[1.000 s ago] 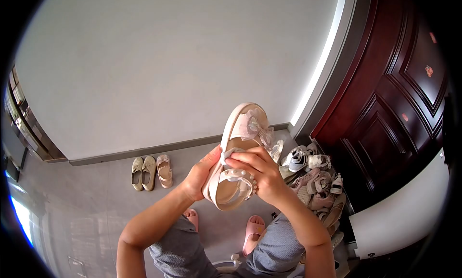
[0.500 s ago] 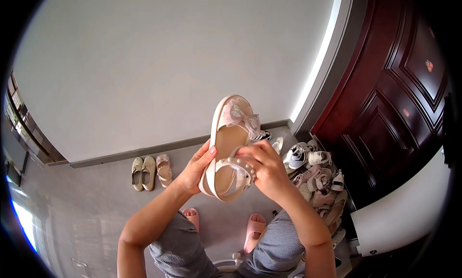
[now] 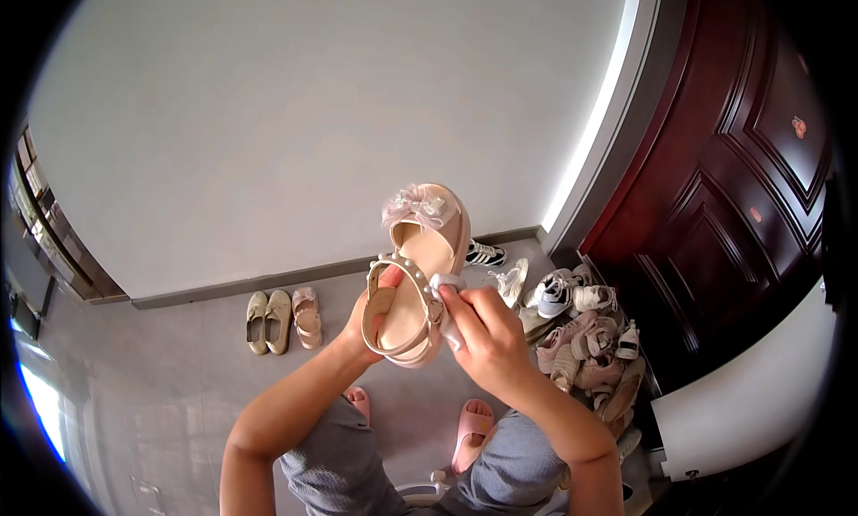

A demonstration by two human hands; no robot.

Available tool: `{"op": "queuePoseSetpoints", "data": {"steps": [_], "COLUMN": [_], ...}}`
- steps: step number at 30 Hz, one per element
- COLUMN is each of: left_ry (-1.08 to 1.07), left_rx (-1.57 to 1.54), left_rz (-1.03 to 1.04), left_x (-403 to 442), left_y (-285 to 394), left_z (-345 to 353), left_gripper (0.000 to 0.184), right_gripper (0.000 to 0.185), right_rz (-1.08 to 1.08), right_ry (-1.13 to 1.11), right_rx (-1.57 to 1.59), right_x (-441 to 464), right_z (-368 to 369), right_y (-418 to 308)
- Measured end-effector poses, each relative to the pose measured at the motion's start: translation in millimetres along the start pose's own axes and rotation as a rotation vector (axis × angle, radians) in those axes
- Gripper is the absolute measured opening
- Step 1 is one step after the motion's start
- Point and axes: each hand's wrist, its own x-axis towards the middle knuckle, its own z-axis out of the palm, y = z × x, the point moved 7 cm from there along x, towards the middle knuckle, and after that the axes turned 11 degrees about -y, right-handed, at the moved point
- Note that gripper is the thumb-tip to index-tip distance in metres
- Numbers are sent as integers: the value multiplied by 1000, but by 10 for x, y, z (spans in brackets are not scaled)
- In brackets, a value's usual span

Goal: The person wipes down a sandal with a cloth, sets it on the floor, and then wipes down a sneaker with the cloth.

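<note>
The sandal [image 3: 411, 312], held mid-frame, has turned since half a second ago: its bow [image 3: 416, 208] now points to the left, where it sat toward the right before. The left hand [image 3: 360, 330] is clamped on its left side, partly seen through the pearl-studded strap [image 3: 404, 264]. The right hand [image 3: 492, 333], then among the straps, is now at the outer right edge, fingers closed on a white cloth [image 3: 447, 284] pressed against the sole; these fingers hide part of both cloth and sandal. Below, lower centre, are grey trousers [image 3: 335, 462] and pink slippers [image 3: 472, 431]. Beige shoes [image 3: 269, 323] and a pink shoe [image 3: 307, 318] stand left of centre. The right arm partly covers a shoe pile [image 3: 594, 337] right of centre. Beyond rise the grey wall [image 3: 313, 114] and, upper right, a dark red door [image 3: 715, 185].
</note>
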Motion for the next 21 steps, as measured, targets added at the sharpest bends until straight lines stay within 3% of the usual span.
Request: {"op": "queuePoseSetpoints", "data": {"steps": [3, 5, 10, 13, 17, 19, 21], "left_ry": [-24, 77, 41, 71, 59, 18, 110], "left_rx": [-115, 114, -36, -110, -73, -65, -55], "left_rz": [-36, 133, -15, -48, 25, 56, 109], "left_x": [28, 2, -45, -53, -37, -13, -39], "left_y": [-71, 21, 49, 1, 92, 97, 143], "left_z": [7, -9, 77, 30, 66, 48, -74], "left_gripper": [54, 52, 48, 48, 47, 47, 44], "right_gripper": [55, 54, 50, 46, 46, 44, 44], "right_rz": [-34, -72, -188, -115, -224, -381, -304], "right_ry": [46, 12, 49, 89, 16, 38, 63], "right_rx": [-46, -10, 18, -38, 26, 29, 118], "right_x": [-7, -42, -55, -22, -69, -106, -53], "right_z": [-22, -31, -8, -67, 51, 92, 37], "right_y": [-139, -218, -197, -21, -252, -356, -231]}}
